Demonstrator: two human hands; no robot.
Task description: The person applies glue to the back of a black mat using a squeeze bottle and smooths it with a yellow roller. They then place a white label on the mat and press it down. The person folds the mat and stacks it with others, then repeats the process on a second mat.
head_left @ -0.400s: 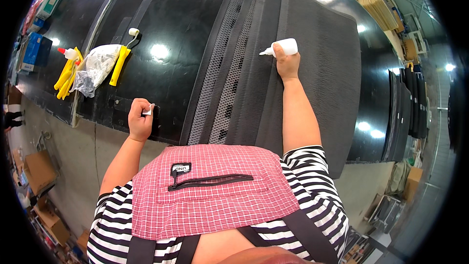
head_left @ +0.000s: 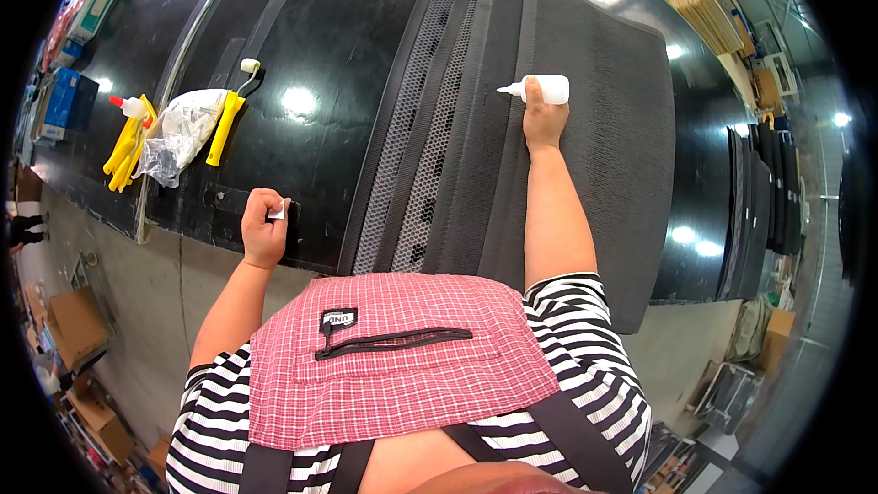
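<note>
My right hand (head_left: pixel 546 121) grips a white squeeze bottle (head_left: pixel 549 89) lying nearly sideways, its narrow nozzle pointing left. Below it spreads a large dark textured mat (head_left: pixel 599 128) with lengthwise bands and two honeycomb mesh strips (head_left: pixel 425 201) along its left part. The nozzle tip is over a smooth dark band right of the mesh; whether it touches cannot be told. Left of the mat, close to the table's front edge, my left hand (head_left: pixel 263 229) is closed on a small white piece (head_left: pixel 277 211) that peeks out by the thumb. Its kind is mostly hidden by the fingers.
On the black table (head_left: pixel 311 146) at left lie a yellow-handled roller (head_left: pixel 226 128), a crumpled clear plastic bag (head_left: pixel 178 137), yellow tools (head_left: pixel 122 155) and a red-tipped white bottle (head_left: pixel 134 108). A blue box (head_left: pixel 66 101) stands farther left. Dark panels (head_left: pixel 754 210) are stacked at right.
My right hand has shifted slightly right with the bottle, the nozzle moving away from the mesh strips. My left hand stays almost in place.
</note>
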